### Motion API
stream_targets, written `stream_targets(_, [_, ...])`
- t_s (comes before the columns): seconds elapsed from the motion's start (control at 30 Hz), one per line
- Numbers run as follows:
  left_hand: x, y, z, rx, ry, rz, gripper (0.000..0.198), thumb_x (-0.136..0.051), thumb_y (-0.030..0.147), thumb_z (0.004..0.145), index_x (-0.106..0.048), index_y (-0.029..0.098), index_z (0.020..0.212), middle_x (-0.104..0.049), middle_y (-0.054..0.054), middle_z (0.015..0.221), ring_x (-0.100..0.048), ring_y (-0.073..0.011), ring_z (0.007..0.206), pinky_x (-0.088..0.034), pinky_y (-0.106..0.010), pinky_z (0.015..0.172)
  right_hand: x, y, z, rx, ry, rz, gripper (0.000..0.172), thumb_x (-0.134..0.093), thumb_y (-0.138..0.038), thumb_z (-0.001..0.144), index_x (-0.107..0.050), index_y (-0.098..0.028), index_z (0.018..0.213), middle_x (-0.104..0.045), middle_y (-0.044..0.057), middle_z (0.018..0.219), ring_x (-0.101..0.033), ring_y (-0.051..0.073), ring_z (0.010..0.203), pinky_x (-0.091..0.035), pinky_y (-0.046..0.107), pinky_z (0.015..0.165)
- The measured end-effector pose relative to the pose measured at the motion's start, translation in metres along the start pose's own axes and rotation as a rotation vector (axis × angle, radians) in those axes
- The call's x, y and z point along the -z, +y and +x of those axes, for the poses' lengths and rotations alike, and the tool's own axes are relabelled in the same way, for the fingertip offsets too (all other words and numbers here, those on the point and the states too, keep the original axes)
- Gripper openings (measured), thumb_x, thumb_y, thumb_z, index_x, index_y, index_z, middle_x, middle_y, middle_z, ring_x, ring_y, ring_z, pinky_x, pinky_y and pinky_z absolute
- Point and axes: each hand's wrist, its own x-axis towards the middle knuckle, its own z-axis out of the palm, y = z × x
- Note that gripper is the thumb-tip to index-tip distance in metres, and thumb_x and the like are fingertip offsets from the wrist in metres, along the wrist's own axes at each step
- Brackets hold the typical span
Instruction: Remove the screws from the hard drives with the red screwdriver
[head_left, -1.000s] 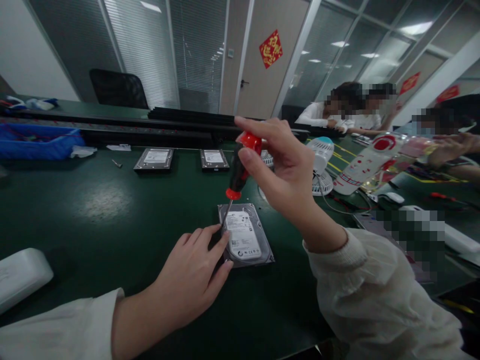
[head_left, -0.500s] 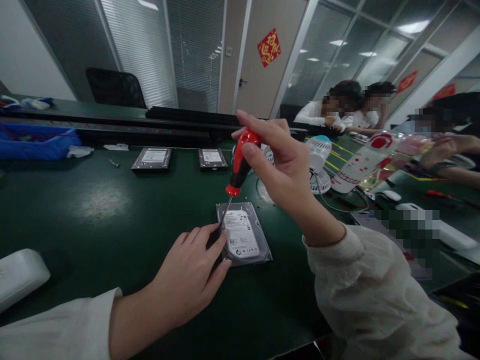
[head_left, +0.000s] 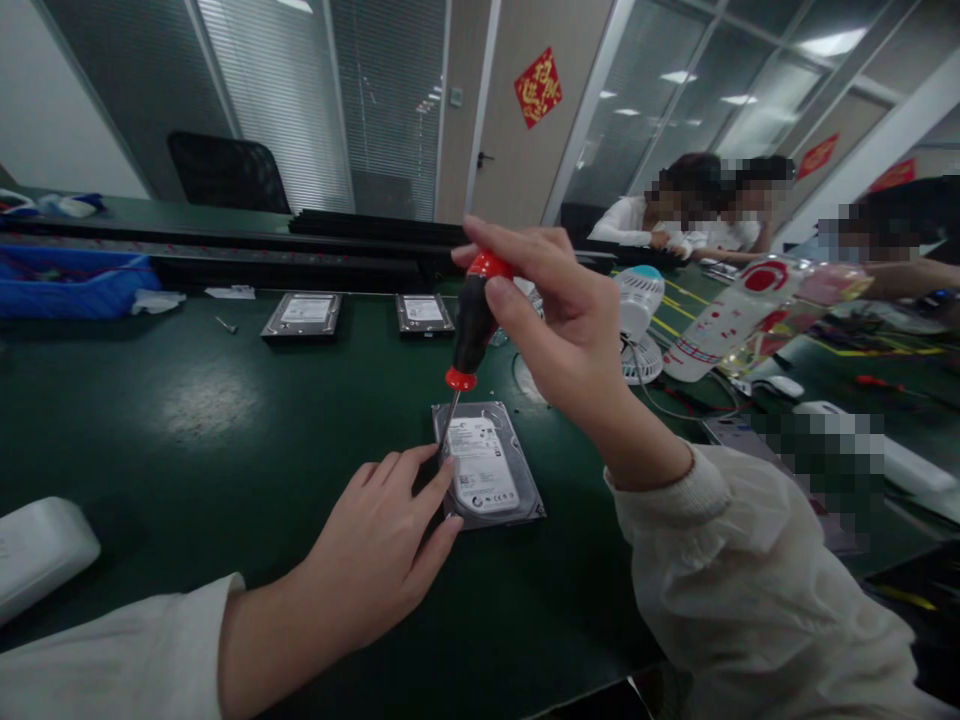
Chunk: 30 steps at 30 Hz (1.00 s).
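Observation:
A hard drive point(head_left: 489, 470) with a white label lies flat on the green table, label up. My right hand point(head_left: 559, 315) is closed around the red and black handle of a screwdriver point(head_left: 472, 325), thumb on its side and index finger over its end. The shaft slants down to the drive's left edge, where my left fingers partly hide the tip. My left hand point(head_left: 390, 535) reaches in from the left with fingers stretched out. Its fingertips rest at the drive's left edge, next to the shaft.
Two more hard drives, one larger point(head_left: 302, 315) and one smaller point(head_left: 424, 315), lie farther back. A blue bin point(head_left: 75, 285) stands at left, near a small screw-like piece point(head_left: 226, 325). To the right are a white fan point(head_left: 639, 310), bottles point(head_left: 731, 320) and a mouse point(head_left: 780, 387). People sit beyond.
The screwdriver handle has turned in my right hand: more black and less red shows, and it leans slightly left. My left hand and the drive stay put.

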Motion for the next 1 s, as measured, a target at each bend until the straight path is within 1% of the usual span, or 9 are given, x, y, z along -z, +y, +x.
stream_targets(0.07, [-0.001, 0.0, 0.0, 0.005, -0.004, -0.001, 0.048, -0.038, 0.039, 0.101, -0.052, 0.017, 0.142, -0.055, -0.017, 0.137, -0.056, -0.0324, 0.116, -0.052, -0.052, 0.089, 0.0, -0.002, 0.004, -0.005, 0.01, -0.054, 0.029, -0.058, -0.039, 0.094, -0.069, -0.023, 0.117, -0.074, 0.004, 0.103, -0.064, 0.019, 0.102, -0.046, 0.042, 0.102])
stream_targets(0.17, [-0.002, 0.0, 0.0, 0.007, 0.0, 0.006, 0.048, -0.039, 0.039, 0.101, -0.053, 0.018, 0.142, -0.055, -0.017, 0.138, -0.057, -0.0319, 0.115, -0.053, -0.052, 0.089, 0.001, -0.005, 0.014, 0.019, -0.038, -0.122, 0.028, -0.06, -0.04, 0.093, -0.073, -0.02, 0.108, -0.073, 0.003, 0.096, -0.063, 0.017, 0.093, -0.047, 0.038, 0.097])
stream_targets(0.27, [-0.004, -0.001, 0.0, 0.012, 0.005, 0.014, 0.048, -0.038, 0.039, 0.101, -0.053, 0.019, 0.142, -0.056, -0.017, 0.138, -0.057, -0.0318, 0.116, -0.053, -0.052, 0.091, 0.007, -0.007, 0.029, 0.036, -0.236, -0.082, 0.031, -0.048, -0.028, 0.099, -0.07, -0.018, 0.119, -0.074, 0.002, 0.102, -0.063, 0.015, 0.098, -0.048, 0.034, 0.097])
stream_targets(0.37, [-0.005, -0.001, -0.001, 0.015, -0.003, 0.016, 0.049, -0.038, 0.041, 0.101, -0.054, 0.019, 0.142, -0.056, -0.017, 0.138, -0.057, -0.0319, 0.118, -0.052, -0.053, 0.093, 0.019, -0.011, 0.045, -0.057, -0.458, -0.049, 0.034, -0.047, -0.022, 0.097, -0.065, -0.016, 0.126, -0.074, 0.003, 0.11, -0.065, 0.014, 0.097, -0.051, 0.03, 0.088])
stream_targets(0.5, [-0.005, -0.001, 0.0, 0.019, -0.014, 0.015, 0.05, -0.038, 0.042, 0.101, -0.053, 0.02, 0.143, -0.056, -0.016, 0.139, -0.058, -0.0318, 0.118, -0.053, -0.053, 0.092, 0.031, -0.021, 0.064, -0.127, -0.568, -0.259, 0.024, -0.062, -0.033, 0.09, -0.075, -0.015, 0.099, -0.073, 0.003, 0.087, -0.058, 0.012, 0.075, -0.043, 0.026, 0.07])
stream_targets(0.57, [-0.006, -0.001, -0.001, 0.022, -0.014, 0.015, 0.05, -0.038, 0.042, 0.101, -0.053, 0.021, 0.143, -0.056, -0.016, 0.14, -0.058, -0.0318, 0.118, -0.054, -0.053, 0.092, 0.031, -0.024, 0.07, -0.144, -0.578, -0.363, 0.03, -0.064, -0.041, 0.088, -0.073, -0.013, 0.084, -0.067, 0.002, 0.073, -0.051, 0.01, 0.066, -0.036, 0.027, 0.063])
stream_targets(0.67, [-0.007, -0.002, -0.001, 0.026, -0.012, 0.02, 0.05, -0.039, 0.042, 0.1, -0.052, 0.023, 0.144, -0.056, -0.015, 0.14, -0.058, -0.0321, 0.119, -0.054, -0.054, 0.093, 0.025, -0.025, 0.073, -0.142, -0.552, -0.388, 0.037, -0.063, -0.048, 0.088, -0.07, -0.012, 0.083, -0.06, 0.001, 0.072, -0.043, 0.009, 0.063, -0.029, 0.028, 0.061])
stream_targets(0.87, [-0.006, -0.002, -0.002, 0.027, -0.009, 0.019, 0.049, -0.039, 0.042, 0.101, -0.054, 0.022, 0.143, -0.056, -0.015, 0.14, -0.058, -0.0318, 0.119, -0.053, -0.053, 0.094, 0.023, -0.029, 0.069, -0.152, -0.618, -0.403, 0.041, -0.042, -0.037, 0.101, -0.065, -0.012, 0.077, -0.056, 0.002, 0.071, -0.04, 0.009, 0.063, -0.028, 0.029, 0.065])
stream_targets(1.0, [-0.006, -0.001, -0.003, 0.025, 0.004, 0.016, 0.048, -0.04, 0.043, 0.101, -0.053, 0.023, 0.143, -0.057, -0.014, 0.14, -0.058, -0.0311, 0.118, -0.053, -0.051, 0.093, 0.027, -0.025, 0.067, -0.105, -0.627, -0.389, 0.027, -0.05, -0.029, 0.096, -0.066, -0.013, 0.081, -0.06, 0.001, 0.072, -0.043, 0.009, 0.063, -0.029, 0.028, 0.065])
